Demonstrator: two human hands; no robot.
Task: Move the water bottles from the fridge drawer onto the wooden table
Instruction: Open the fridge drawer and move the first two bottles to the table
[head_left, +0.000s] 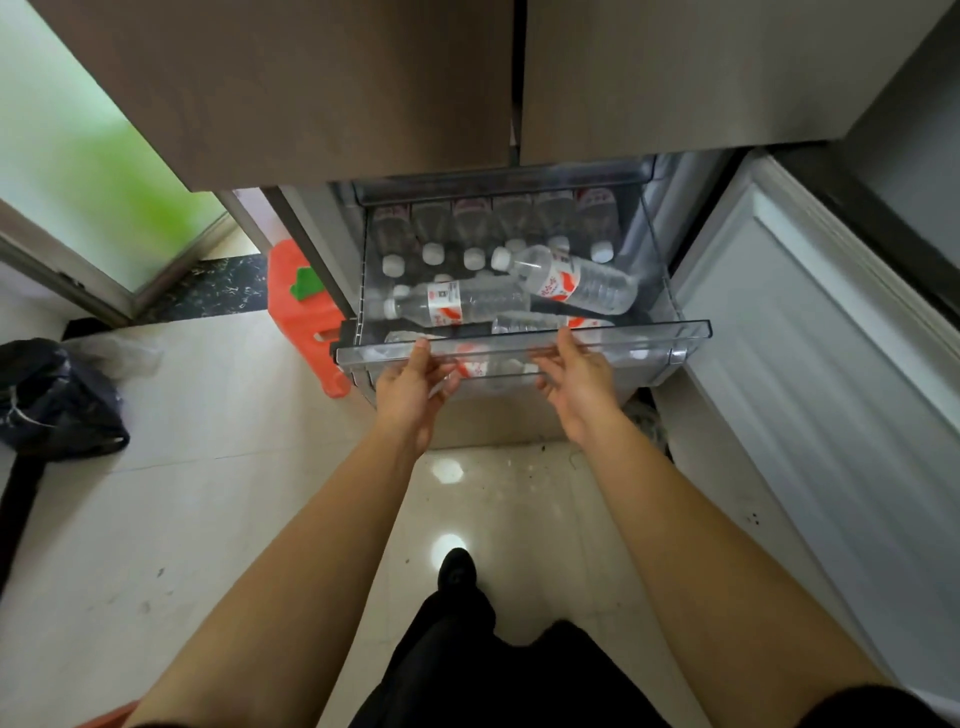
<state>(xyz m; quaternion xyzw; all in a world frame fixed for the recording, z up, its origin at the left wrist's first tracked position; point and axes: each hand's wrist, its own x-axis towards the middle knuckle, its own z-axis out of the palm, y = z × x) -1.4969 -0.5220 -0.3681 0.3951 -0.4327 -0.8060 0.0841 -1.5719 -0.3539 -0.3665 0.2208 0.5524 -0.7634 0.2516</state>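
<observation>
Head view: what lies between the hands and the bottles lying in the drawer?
Only the clear front wall of the drawer: left hand and right hand are at it, the lying bottles just behind. The head view shows this.
</observation>
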